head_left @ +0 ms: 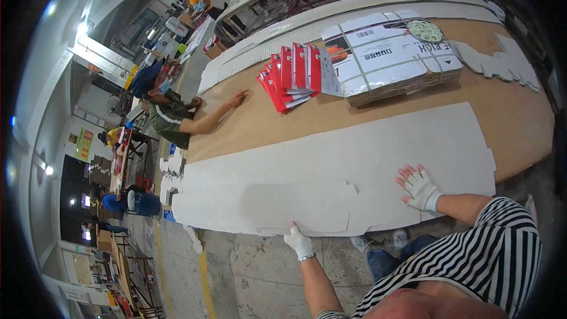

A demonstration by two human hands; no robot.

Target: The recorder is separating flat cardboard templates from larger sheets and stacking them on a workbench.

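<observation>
A large white cardboard sheet lies flat along the near side of the table, with a narrower, notched white sheet on top of it. My left hand, in a white fingertip-less glove, is at their near edge. One bare digit shows over the edge and the rest of the fingers are hidden; the hand looks closed on the cardboard. Farther right, my right hand, gloved the same way, rests palm down on the large sheet with its fingers spread and nothing in it.
Beyond the sheets, red and white printed packs fan out beside a strapped stack of printed white cartons on the brown tabletop. Cut white cardboard pieces lie far right. A masked co-worker leans on the table's left end, one arm across it.
</observation>
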